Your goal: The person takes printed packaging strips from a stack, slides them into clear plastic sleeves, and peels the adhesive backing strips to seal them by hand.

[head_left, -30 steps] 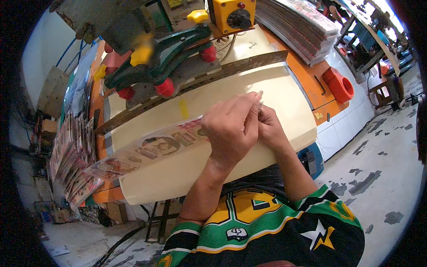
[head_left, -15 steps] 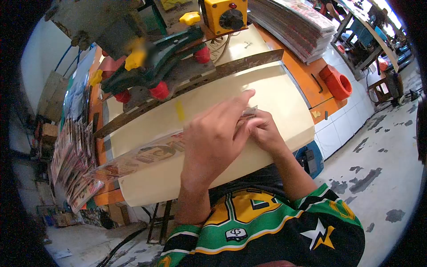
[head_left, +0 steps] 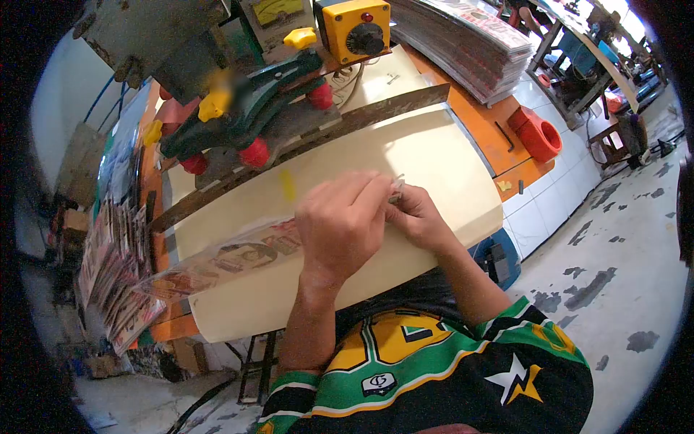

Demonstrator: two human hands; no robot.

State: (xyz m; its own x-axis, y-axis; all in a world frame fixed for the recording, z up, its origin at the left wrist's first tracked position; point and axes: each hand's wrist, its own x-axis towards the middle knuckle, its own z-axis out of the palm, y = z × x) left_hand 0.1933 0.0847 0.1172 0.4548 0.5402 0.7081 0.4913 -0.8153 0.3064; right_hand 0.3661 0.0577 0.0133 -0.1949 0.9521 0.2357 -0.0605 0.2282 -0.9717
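A long piece of clear plastic film with reddish print (head_left: 235, 257) lies slantwise over the cream sheet (head_left: 347, 278) on the worktable. My left hand (head_left: 341, 226) is closed at the film's right end and covers part of it. Close against its fingertips, my right hand (head_left: 418, 218) pinches the bunched end of the same film, a small bit of which shows between the hands. Beyond them runs a long metal bar (head_left: 390, 103) of the machine. A yellow tape strip (head_left: 288, 186) is stuck on the cream sheet.
A dark green machine frame (head_left: 267, 105) with red feet and yellow knobs stands behind the bar, below a yellow control box (head_left: 354, 32). Printed stacks lie at back right (head_left: 477, 50) and at left (head_left: 119, 267). A red tape roll (head_left: 536, 134) sits at the table's right edge.
My left hand has curled its fingers, which were stretched out and raised before, and come down against the right hand's fingertips. The view has shifted slightly.
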